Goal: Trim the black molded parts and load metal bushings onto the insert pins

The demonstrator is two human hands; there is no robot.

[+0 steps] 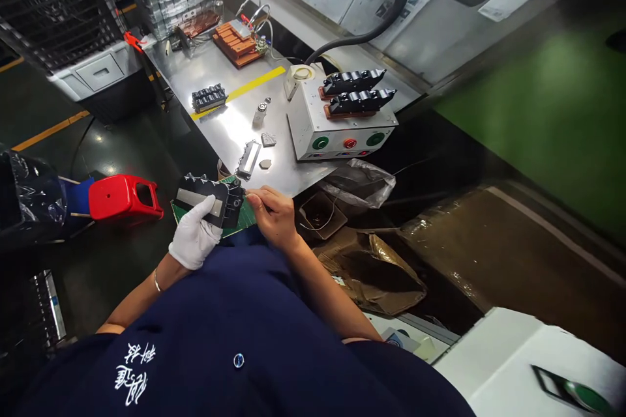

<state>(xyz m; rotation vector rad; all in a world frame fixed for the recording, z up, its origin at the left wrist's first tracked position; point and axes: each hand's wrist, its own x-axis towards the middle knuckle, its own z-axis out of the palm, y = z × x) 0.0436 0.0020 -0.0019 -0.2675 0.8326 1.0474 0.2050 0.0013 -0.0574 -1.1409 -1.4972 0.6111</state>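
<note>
My left hand [196,232], in a white glove, grips a black part [222,201] with a flat grey face, its thumb lying on that face. My bare right hand [272,215] is at the part's right end, thumb and forefinger pinched together; anything between them is too small to make out. Under the part lies a green mat [247,216] at the table's corner. A similar black-and-grey part [248,159] rests just beyond on the metal table [229,133], beside small grey pieces [268,139] and a small bottle [259,115].
On the table stand a white box with buttons [342,127] carrying black parts [359,101], an orange fixture [237,43] and another black part [209,98]. A red stool [122,197] is at left, open bags [374,270] at right.
</note>
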